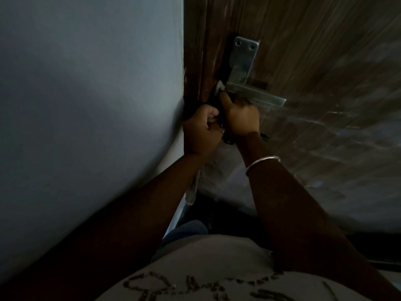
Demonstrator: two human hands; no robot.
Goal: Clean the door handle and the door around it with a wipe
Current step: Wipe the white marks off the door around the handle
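A metal lever door handle (258, 95) on a metal backplate (244, 56) is fixed to the brown wooden door (325, 61). My right hand (240, 118) is closed just below the handle's base and presses a small white wipe (219, 87) against the door edge beside the plate. My left hand (200, 127) is curled at the door's edge, right next to the right hand, gripping something dark that I cannot make out. A silver bangle (261, 162) sits on my right wrist.
A pale grey wall (86, 105) fills the left side. The dark wooden door frame (195, 51) runs between wall and door. Streaky marks show on the lower door face (336, 137). The scene is dim.
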